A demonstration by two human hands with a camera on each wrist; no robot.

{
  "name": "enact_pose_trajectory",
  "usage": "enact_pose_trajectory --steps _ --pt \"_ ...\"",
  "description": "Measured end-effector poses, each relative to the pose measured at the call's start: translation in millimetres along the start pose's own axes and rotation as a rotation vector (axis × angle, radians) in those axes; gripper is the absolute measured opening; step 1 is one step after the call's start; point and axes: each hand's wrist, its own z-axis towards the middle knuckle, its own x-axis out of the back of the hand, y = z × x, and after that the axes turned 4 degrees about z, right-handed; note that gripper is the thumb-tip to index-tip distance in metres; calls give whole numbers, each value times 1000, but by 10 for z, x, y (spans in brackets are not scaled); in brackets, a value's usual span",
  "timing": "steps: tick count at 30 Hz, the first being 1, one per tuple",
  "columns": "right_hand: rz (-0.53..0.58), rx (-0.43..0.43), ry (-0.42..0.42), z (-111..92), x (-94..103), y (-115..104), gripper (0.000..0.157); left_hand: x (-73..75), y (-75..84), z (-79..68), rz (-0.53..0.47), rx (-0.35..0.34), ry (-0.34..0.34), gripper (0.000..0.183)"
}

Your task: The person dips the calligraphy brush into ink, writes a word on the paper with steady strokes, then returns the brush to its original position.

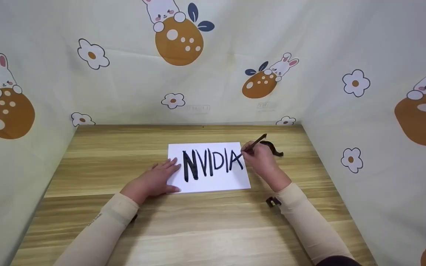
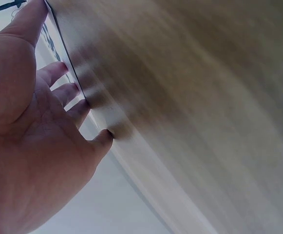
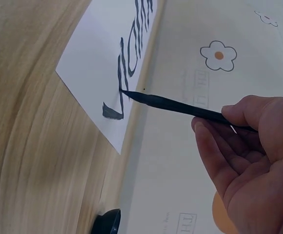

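A white sheet of paper (image 1: 213, 184) lies on the wooden table, with "NVIDIA" in thick black strokes across it. My left hand (image 1: 157, 179) rests with spread fingers on the sheet's left edge; in the left wrist view, the palm (image 2: 34, 141) shows beside that edge. At the sheet's right side, my right hand (image 1: 261, 159) pinches a slim dark brush (image 1: 256, 142) between thumb and fingers. In the right wrist view, the brush (image 3: 175, 106) slants down and its pointed tip meets the last letter, the A. The wet-looking foot of that A (image 3: 113, 113) is broad and dark.
Just beyond my right hand is a black curved object (image 1: 273, 148), partly hidden; a black rounded rim (image 3: 107, 222) shows low in the right wrist view. Fabric walls (image 1: 124, 92) printed with rabbits and flowers enclose the table (image 1: 198, 229) at the back and both sides.
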Motion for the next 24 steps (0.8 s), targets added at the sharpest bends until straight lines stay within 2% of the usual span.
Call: enact_pose_trajectory --steps 12,17,24 --pt "-46 9 7 7 3 6 8 14 -8 -17 -5 -28 22 91" --pt "-32 0 4 6 23 25 6 8 -16 -9 -4 -23 20 92" --pt "-82 4 30 3 59 26 10 -6 -22 -7 5 -20 19 92"
